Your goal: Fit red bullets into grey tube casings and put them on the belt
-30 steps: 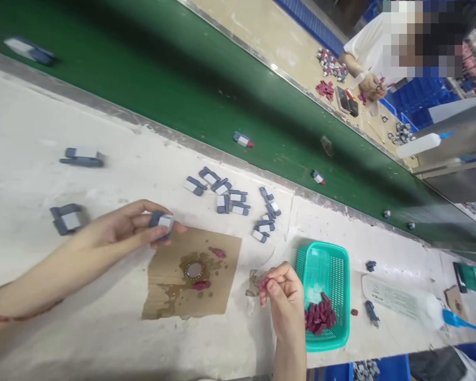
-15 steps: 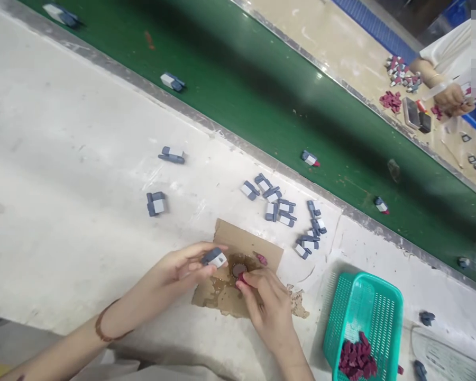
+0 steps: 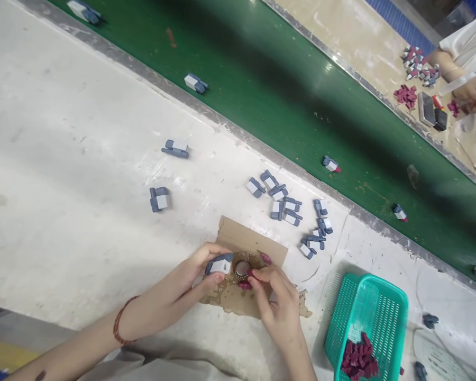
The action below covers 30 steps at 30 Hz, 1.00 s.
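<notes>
My left hand (image 3: 190, 278) pinches a small grey-and-white plastic part (image 3: 219, 263) just over a stained piece of cardboard (image 3: 238, 238). My right hand (image 3: 275, 301) is closed on a small dark red piece (image 3: 249, 273) beside a round metal cap (image 3: 242, 268) on the cardboard. Another red piece (image 3: 266, 258) lies on the cardboard's far side. The two hands nearly touch over the cap.
Several grey-and-white parts (image 3: 289, 203) lie scattered on the white table beyond the cardboard. A teal basket (image 3: 365, 307) with red pieces (image 3: 357, 360) stands at the right. A green conveyor belt (image 3: 285, 90) carries parts. Another person's hand (image 3: 470, 95) works across it.
My left hand has brought the grey part in from the left to the cardboard. My right hand moved from beside the basket to the metal cap. The view shifted left.
</notes>
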### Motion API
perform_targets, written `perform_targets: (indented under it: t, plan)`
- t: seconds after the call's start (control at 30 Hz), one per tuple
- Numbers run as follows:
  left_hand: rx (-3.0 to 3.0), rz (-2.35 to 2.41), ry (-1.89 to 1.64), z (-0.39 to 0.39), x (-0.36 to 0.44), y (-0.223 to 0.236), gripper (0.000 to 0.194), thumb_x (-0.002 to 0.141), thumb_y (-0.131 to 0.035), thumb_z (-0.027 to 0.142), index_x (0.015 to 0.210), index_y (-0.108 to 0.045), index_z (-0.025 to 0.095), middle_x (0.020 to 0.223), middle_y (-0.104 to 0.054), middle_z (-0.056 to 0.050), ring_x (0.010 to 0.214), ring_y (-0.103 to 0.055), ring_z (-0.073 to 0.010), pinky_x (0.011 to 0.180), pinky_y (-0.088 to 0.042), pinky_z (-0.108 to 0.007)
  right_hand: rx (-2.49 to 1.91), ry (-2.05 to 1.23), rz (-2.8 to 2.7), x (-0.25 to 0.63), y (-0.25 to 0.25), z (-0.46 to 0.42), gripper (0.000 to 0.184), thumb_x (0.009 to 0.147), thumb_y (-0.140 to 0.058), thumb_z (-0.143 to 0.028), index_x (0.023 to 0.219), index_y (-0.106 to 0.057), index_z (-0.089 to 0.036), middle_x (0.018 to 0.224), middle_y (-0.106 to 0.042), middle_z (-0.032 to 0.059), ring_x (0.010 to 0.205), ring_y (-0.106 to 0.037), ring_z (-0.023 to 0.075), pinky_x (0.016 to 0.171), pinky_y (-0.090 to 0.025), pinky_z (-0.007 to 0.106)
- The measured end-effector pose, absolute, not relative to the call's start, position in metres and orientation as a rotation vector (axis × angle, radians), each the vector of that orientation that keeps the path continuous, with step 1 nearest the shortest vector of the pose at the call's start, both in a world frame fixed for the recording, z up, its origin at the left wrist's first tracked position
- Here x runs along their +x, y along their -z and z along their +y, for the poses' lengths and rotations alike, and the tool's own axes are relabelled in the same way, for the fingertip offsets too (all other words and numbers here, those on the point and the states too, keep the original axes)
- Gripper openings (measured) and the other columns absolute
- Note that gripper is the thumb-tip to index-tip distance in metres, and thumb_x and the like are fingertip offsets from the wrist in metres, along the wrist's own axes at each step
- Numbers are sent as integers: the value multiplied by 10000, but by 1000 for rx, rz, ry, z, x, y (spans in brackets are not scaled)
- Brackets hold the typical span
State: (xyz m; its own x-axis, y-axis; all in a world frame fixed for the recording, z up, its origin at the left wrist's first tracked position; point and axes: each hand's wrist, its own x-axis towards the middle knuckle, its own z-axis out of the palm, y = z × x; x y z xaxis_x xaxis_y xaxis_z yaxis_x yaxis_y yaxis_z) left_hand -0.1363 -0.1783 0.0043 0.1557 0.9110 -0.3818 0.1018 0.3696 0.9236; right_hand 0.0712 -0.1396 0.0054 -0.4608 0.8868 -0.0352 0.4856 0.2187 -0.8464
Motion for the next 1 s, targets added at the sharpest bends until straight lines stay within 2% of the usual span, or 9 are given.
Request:
perform_targets:
  t: [0.13,0.27,0.47,0.6,0.77,0.87,1.0]
  plan:
    - [1072,1228,-683,-176,-137,-7,283,969,-332,375,1120,-501,207,881,-605,-49,759,-577,-192,673,-485,-279,-1370,-1291,-1803,72,-2,-142,74,871,-609,-192,822,-659,-215,747,-698,34,692,-658,178,646,-534,289]
    - [1028,1102,-647,-172,-133,-11,386,987,-232,435,919,-523,192,725,-513,-6,609,-455,-149,569,-408,-253,-1376,-1422,-1472,72,-6,-145,25,816,-703,-247,807,-690,-227,742,-708,19,666,-652,159,597,-521,251]
    - [1126,1032,-671,-170,-127,-15,374,987,-223,413,723,-391,209,642,-374,36,561,-346,-131,538,-332,-245,-1203,-1556,-1268,61,-16,-143,106,807,-733,-336,798,-698,-236,705,-693,16,644,-645,158,580,-518,261]
    - [1148,1029,-639,-173,-126,-15,355,986,-224,406,726,-375,216,635,-357,40,559,-345,-136,535,-323,-247,-1199,-1592,-1294,54,-18,-142,163,810,-723,-385,785,-695,-226,730,-700,31,671,-656,168,600,-525,275]
    - [1195,1068,-617,-176,-127,-14,335,979,-228,407,779,-416,217,656,-407,27,582,-397,-148,561,-358,-249,-1199,-1632,-1337,52,-18,-143,198,818,-705,-413,770,-694,-221,726,-695,36,676,-657,168,614,-531,276]
    - [1265,1078,-605,-176,-127,-13,304,977,-234,360,792,-428,217,650,-444,25,575,-429,-150,558,-367,-247,-1181,-1630,-1391,51,-19,-142,161,833,-694,-375,783,-698,-221,730,-695,34,661,-646,161,601,-523,270]
    - [1403,1153,-550,-175,-129,-12,275,967,-255,315,795,-444,215,671,-501,14,592,-478,-158,566,-377,-246,-1214,-1580,-1532,54,-23,-139,76,832,-692,-275,785,-710,-218,773,-707,43,733,-658,176,663,-535,286]
